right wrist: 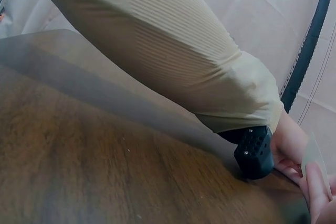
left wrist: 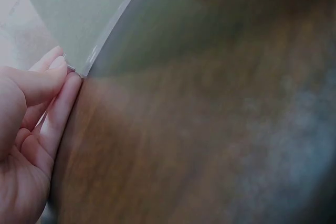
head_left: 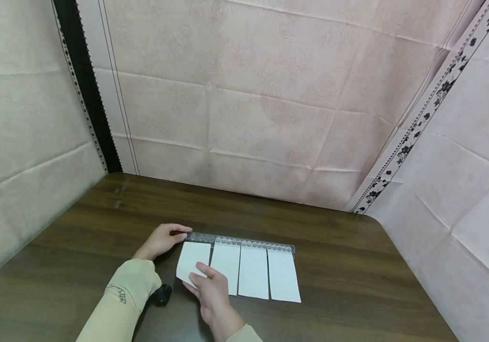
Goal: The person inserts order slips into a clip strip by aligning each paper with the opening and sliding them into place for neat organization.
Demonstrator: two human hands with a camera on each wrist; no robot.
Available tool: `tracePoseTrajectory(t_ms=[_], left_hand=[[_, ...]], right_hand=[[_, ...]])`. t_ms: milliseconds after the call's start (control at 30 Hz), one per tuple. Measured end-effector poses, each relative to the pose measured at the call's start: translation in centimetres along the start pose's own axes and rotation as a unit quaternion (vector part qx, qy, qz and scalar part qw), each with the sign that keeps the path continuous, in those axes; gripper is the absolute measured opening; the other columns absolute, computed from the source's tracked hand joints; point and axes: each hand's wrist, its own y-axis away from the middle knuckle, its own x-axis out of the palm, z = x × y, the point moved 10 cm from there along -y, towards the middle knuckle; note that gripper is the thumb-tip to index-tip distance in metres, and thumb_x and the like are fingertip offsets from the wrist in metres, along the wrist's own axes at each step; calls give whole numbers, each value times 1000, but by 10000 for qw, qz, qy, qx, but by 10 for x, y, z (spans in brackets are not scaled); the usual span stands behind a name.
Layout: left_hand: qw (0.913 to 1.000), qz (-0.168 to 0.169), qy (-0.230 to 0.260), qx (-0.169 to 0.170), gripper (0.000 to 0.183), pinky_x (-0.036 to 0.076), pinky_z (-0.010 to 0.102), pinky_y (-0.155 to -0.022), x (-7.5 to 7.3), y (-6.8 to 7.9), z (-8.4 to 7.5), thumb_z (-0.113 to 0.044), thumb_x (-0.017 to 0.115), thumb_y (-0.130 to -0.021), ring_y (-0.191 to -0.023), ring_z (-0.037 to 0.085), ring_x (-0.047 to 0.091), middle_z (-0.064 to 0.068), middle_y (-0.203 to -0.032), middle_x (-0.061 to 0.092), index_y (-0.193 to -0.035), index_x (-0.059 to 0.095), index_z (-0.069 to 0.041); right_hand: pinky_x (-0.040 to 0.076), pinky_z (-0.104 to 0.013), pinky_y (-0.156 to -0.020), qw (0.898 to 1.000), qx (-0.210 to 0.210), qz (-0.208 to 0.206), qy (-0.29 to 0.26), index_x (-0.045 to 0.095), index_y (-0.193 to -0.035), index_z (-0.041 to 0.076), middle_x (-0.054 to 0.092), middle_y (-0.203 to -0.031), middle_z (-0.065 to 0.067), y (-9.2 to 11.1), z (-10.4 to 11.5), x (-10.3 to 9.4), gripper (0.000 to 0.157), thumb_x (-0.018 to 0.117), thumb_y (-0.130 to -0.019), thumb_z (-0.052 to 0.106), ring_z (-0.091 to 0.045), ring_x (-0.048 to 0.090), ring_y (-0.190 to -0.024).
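Several white paper pads (head_left: pixel 253 270) hang side by side by clear rings from a clear plastic strip (head_left: pixel 202 237) lying on the table. My left hand (head_left: pixel 163 240) pinches the strip's left end between thumb and fingers, also seen close up in the left wrist view as the left hand (left wrist: pixel 31 114) at a clear edge. With its thumb above and fingers below, my right hand (head_left: pixel 213 293) holds the lower part of the leftmost white pad (head_left: pixel 194 255), which is tilted up. In the right wrist view this pad (right wrist: pixel 315 156) shows nearly edge-on beside the fingers (right wrist: pixel 317 195).
A black wrist camera (head_left: pixel 162 295) hangs under the left sleeve (head_left: pixel 118 301). The dark wooden table (head_left: pixel 347 266) extends on both sides of the pads. Pale patterned cloth (head_left: pixel 270 95) stands behind and along both sides of it.
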Motion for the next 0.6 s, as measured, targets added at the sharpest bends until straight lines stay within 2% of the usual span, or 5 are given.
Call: tracePoseTrajectory(t_ms=[300,600], left_hand=[[10000,17,-22,-28,22,38,52,-95,1,0,2,-12,60,-92,-115,33,50,12,-118,61,-112,69,-10],[10000,-5,-48,31,22,37,53,-95,0,0,1,-12,60,-91,-115,34,50,12,-118,61,-112,69,-9]], right_hand=[[53,-34,-75,9999,-30,-102,54,51,-118,-17,55,-112,-23,-7,1,-4,36,58,-84,-11,-26,64,-92],[54,-34,-74,9997,-101,-94,185,51,-119,-17,45,-125,-30,-10,6,-1,36,58,-84,-11,-26,63,-93]])
